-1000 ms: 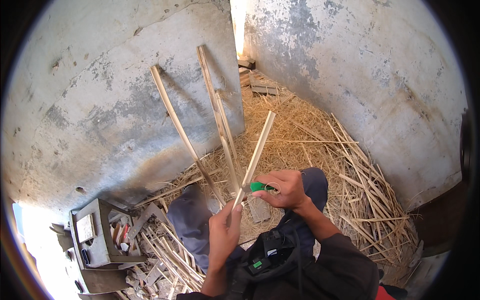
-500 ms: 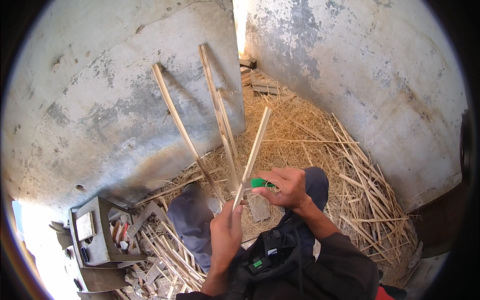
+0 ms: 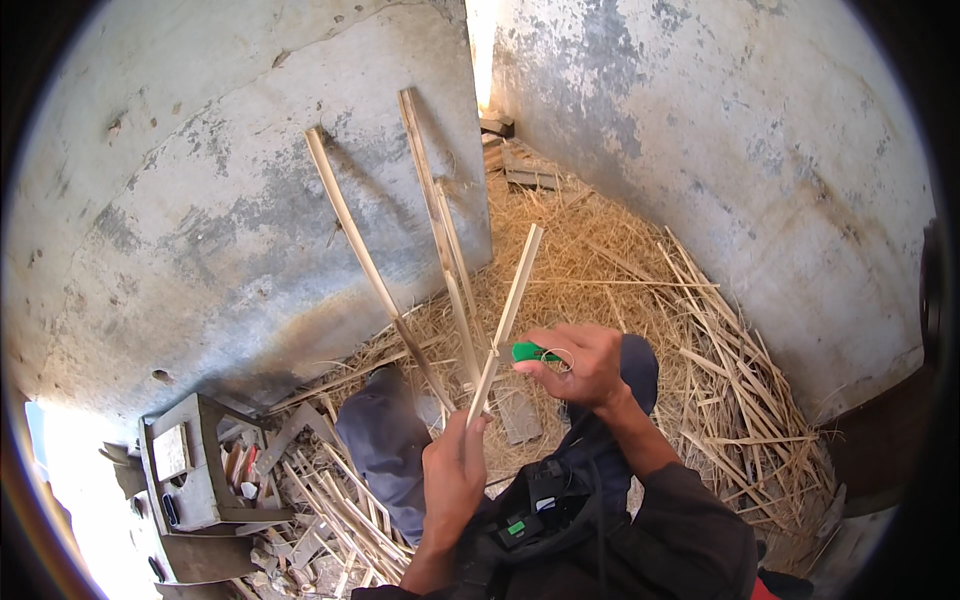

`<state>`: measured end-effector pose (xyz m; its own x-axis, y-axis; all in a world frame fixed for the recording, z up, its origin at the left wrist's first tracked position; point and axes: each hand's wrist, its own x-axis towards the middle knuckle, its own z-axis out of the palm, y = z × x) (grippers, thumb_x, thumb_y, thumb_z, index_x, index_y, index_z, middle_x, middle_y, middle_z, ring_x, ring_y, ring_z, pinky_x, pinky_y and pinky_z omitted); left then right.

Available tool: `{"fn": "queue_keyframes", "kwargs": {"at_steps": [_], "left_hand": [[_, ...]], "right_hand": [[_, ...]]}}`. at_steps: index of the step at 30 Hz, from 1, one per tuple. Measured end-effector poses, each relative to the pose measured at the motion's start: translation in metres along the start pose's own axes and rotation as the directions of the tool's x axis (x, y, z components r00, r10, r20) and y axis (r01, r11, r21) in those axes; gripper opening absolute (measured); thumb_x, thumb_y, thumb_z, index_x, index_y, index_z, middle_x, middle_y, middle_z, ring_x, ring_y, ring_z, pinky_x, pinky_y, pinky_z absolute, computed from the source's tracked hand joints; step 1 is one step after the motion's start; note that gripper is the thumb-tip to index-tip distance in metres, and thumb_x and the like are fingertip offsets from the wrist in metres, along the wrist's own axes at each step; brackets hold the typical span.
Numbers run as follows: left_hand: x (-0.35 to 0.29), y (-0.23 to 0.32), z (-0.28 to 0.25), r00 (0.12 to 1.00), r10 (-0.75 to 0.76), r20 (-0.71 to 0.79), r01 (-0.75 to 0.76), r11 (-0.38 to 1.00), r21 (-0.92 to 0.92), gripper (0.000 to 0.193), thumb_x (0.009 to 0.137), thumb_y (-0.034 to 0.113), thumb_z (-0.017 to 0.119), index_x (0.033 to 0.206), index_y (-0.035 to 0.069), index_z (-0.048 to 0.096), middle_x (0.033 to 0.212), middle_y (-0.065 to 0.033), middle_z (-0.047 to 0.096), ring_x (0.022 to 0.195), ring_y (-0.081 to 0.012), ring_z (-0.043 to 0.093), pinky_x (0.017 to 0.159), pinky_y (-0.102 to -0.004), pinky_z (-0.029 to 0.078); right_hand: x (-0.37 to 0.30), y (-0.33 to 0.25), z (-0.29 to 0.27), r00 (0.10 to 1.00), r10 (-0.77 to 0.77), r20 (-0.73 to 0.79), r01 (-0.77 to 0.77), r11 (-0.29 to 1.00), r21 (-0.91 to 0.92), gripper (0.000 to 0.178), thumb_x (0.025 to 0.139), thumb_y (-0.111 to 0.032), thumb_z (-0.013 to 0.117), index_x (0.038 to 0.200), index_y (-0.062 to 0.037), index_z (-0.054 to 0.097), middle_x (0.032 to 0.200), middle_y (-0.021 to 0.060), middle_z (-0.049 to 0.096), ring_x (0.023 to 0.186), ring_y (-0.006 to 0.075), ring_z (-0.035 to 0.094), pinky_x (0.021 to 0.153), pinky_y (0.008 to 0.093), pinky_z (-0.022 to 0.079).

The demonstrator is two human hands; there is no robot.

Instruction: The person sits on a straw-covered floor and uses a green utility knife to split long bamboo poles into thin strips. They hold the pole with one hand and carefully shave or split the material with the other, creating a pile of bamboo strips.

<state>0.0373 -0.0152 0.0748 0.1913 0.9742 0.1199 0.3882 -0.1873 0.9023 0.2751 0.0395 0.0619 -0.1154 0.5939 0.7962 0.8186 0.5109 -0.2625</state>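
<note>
My left hand (image 3: 455, 462) is closed round the lower end of a pale wooden strip (image 3: 518, 285), which slants up and slightly right, away from me. My right hand (image 3: 580, 365) grips a green-handled knife (image 3: 530, 352). Its short grey blade meets the strip about halfway along, where a small raised sliver or notch shows. A thin curled shaving hangs by the right fingers. Both hands are in front of my bent knees, above the floor.
Long strips (image 3: 350, 230) lean on the left wall. Straw-like shavings (image 3: 590, 250) cover the floor, with a heap of strips (image 3: 745, 400) at right. At left are an overturned grey box (image 3: 190, 460) and more strips (image 3: 345, 520). A black pouch (image 3: 540, 505) rests at my lap.
My right hand and the knife have moved slightly up and right, farther along the strip. The strip's far end has dropped a little toward me; my left hand keeps its hold.
</note>
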Motion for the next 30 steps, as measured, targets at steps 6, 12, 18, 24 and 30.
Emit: {"fn": "queue_keyframes", "kwargs": {"at_steps": [6,12,18,24,30], "left_hand": [[-0.003,-0.007,0.002,1.000,-0.007,-0.002,0.007,1.000,-0.017,0.018,0.110,0.013,0.059,0.115,-0.001,0.069,0.066,-0.0183,0.056,0.055,-0.0259,0.054,0.058,-0.0384,0.046],[-0.005,-0.010,0.002,1.000,-0.027,-0.007,0.027,1.000,-0.006,0.018,0.110,0.013,0.059,0.114,-0.001,0.069,0.067,-0.0204,0.057,0.055,-0.0295,0.057,0.058,-0.0399,0.046],[-0.009,-0.014,0.001,1.000,-0.010,-0.009,0.010,1.000,0.008,0.018,0.110,0.013,0.060,0.115,-0.001,0.069,0.066,-0.0196,0.055,0.054,-0.0276,0.053,0.057,-0.0401,0.045],[-0.011,-0.014,-0.003,0.997,-0.068,0.024,0.068,0.998,0.005,0.017,0.110,0.013,0.061,0.114,-0.001,0.069,0.066,-0.0196,0.055,0.054,-0.0291,0.052,0.057,-0.0394,0.045],[-0.011,-0.019,-0.004,0.999,-0.039,0.014,0.039,0.999,0.021,0.017,0.109,0.014,0.061,0.113,0.000,0.069,0.067,-0.0197,0.057,0.054,-0.0309,0.056,0.057,-0.0401,0.045]], "right_hand": [[0.003,0.005,0.002,1.000,0.029,-0.010,-0.029,0.999,0.037,0.031,0.087,-0.045,0.087,0.099,-0.0175,0.082,0.077,-0.0006,0.073,0.058,0.0202,0.068,0.052,0.0338,0.051],[0.009,0.006,-0.001,0.998,0.062,0.002,-0.062,0.996,0.069,0.031,0.089,-0.041,0.086,0.097,-0.0120,0.082,0.080,0.0051,0.077,0.061,0.0234,0.071,0.055,0.0344,0.053],[0.020,0.014,-0.005,0.994,0.107,-0.003,-0.107,0.994,0.028,0.032,0.091,-0.039,0.085,0.098,-0.0082,0.082,0.083,0.0092,0.078,0.064,0.0262,0.073,0.058,0.0351,0.055],[0.024,0.028,0.000,0.995,0.086,-0.045,-0.086,0.996,0.013,0.034,0.092,-0.043,0.085,0.100,-0.0095,0.083,0.087,0.0077,0.081,0.066,0.0228,0.076,0.057,0.0331,0.057],[0.028,0.039,0.004,0.989,0.112,-0.097,-0.111,0.994,0.013,0.032,0.093,-0.041,0.084,0.101,-0.0098,0.083,0.090,0.0072,0.082,0.069,0.0225,0.078,0.059,0.0330,0.058]]}}
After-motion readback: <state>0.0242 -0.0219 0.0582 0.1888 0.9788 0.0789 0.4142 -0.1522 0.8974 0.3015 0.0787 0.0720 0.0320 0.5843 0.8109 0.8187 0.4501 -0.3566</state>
